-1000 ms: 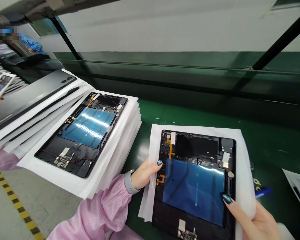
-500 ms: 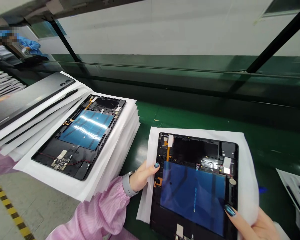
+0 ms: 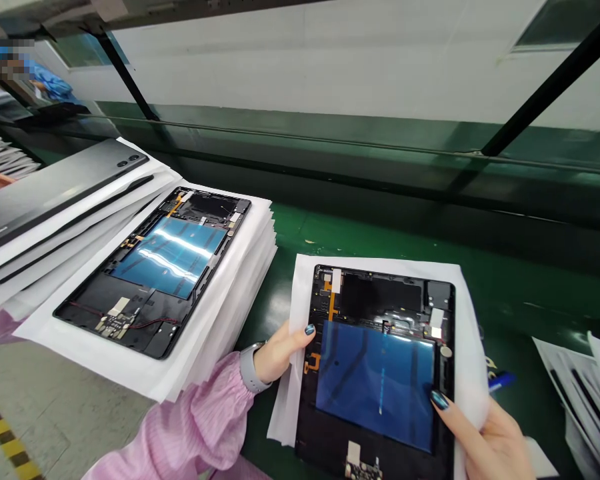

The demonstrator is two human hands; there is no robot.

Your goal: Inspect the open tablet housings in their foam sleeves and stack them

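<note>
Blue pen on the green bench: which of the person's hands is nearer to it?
Right. The right hand holds the open tablet's edge beside the blue pen; the left hand holds the opposite edge, farther off.

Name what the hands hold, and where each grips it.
An opened black tablet housing on a white sheet: the left hand at its left edge, the right hand at its lower right edge.
</note>
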